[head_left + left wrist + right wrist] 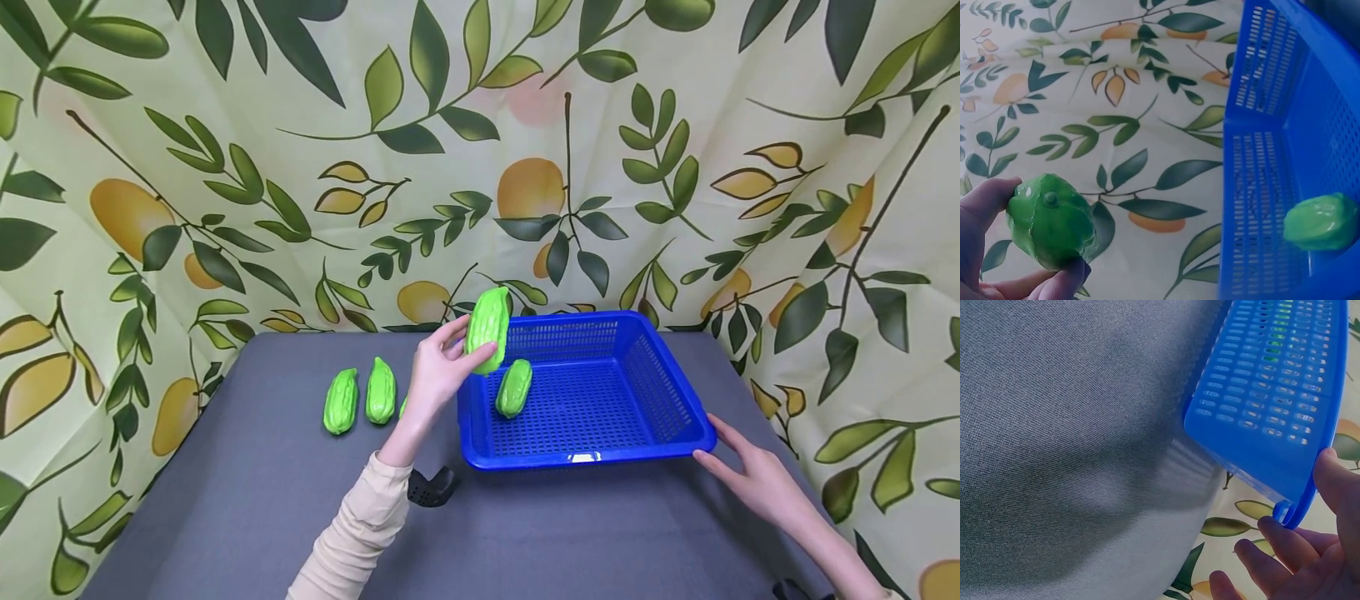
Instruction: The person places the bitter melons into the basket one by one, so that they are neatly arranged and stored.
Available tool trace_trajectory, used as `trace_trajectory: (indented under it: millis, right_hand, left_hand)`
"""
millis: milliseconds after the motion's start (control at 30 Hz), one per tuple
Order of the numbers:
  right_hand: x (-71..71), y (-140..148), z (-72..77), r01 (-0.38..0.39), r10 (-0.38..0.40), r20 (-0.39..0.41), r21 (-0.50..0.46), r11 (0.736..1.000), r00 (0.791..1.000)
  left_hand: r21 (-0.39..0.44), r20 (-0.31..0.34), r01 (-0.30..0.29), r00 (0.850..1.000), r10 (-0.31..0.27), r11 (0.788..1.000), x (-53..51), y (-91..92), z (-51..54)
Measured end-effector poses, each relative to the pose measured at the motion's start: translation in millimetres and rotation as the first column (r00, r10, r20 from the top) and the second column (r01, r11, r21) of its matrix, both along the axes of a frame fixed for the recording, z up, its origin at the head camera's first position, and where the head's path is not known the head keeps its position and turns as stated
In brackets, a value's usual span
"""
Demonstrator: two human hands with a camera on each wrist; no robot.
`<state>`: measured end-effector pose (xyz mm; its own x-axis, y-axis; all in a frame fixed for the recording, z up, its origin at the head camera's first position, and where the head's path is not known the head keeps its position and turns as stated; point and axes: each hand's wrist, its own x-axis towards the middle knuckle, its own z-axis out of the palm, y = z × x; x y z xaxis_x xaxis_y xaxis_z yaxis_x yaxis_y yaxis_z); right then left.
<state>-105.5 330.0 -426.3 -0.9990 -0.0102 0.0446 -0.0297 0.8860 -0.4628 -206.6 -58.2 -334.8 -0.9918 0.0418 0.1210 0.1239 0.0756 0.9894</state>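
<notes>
My left hand (442,367) pinches a green ridged gourd (487,327) between thumb and fingers, held up over the left rim of the blue basket (585,458). In the left wrist view the same gourd (1054,222) shows end-on in the fingers. Another gourd (514,388) lies inside the basket near its left side. The right hand (761,483) pinches the basket's front right corner; in the right wrist view its thumb and a finger touch the rim (1302,515).
On the grey table (247,500), left of the basket, lie two gourds (341,402) (381,392) side by side, and a third shows partly behind the left forearm. A cloth with leaf and fruit prints (450,167) hangs behind the table.
</notes>
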Motion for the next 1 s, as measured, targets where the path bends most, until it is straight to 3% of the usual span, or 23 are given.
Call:
trace_trajectory:
  millis: [333,800,1000]
  right_hand:
    - [0.2,1,0.4,0.004,-0.004,-0.01,0.004,1.0,1.0]
    - [0.8,-1,1.0,0.002,-0.002,-0.022,-0.002,1.0,1.0]
    - [0.4,-1,0.2,0.005,-0.005,-0.003,0.004,1.0,1.0]
  left_hand:
    - [-0.023,0.012,0.085,0.996,-0.085,0.996,-15.0,20.2,0.9]
    - [-0.066,0.061,0.128,0.99,-0.124,0.99,-33.1,30.2,-1.5]
    - [-0.164,0.042,0.126,0.992,-0.121,0.978,-43.5,35.9,-1.3]
